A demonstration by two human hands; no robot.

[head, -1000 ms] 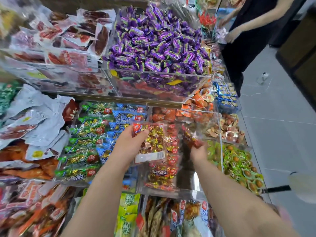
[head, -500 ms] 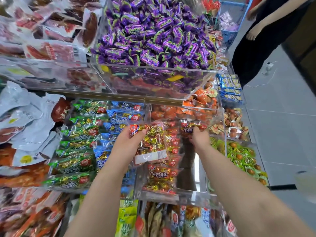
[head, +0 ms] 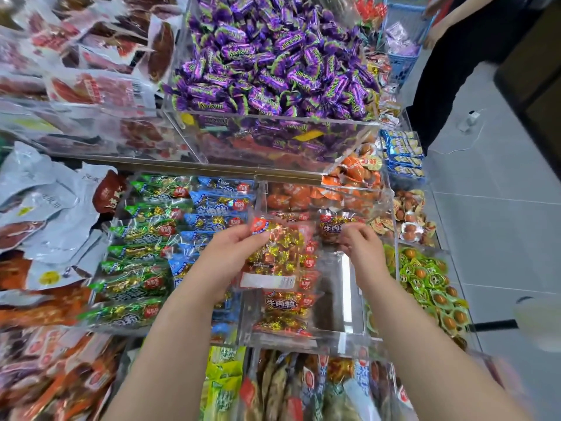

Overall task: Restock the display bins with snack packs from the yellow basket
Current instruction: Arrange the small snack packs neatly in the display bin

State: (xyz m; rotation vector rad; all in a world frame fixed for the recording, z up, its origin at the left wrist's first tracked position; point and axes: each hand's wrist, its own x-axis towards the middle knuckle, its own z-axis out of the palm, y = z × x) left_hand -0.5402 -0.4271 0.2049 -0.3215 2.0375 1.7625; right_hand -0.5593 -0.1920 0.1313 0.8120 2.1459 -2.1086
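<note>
Snack packs [head: 280, 303] fill clear bins [head: 306, 341] beside grey tiled floor [head: 501, 238].

- You are working bare-handed: your left hand [head: 230, 256] and your right hand [head: 364, 250] are both showing uncovered from knuckles to wrist.
- Your left forearm [head: 170, 344] is showing bare all the way to the lower edge of the picture, looking smooth and widening toward the bottom.
- Your right forearm [head: 425, 344] is showing bare in the same way. It is blurring near the lower right corner, where a soft smear is sitting beside it; whether that is cloth or arm is not coming through.
- Your fingers [head: 356, 233] are looking short and rounded, and your fingernails are appearing too small and soft to tell any finish.
</note>
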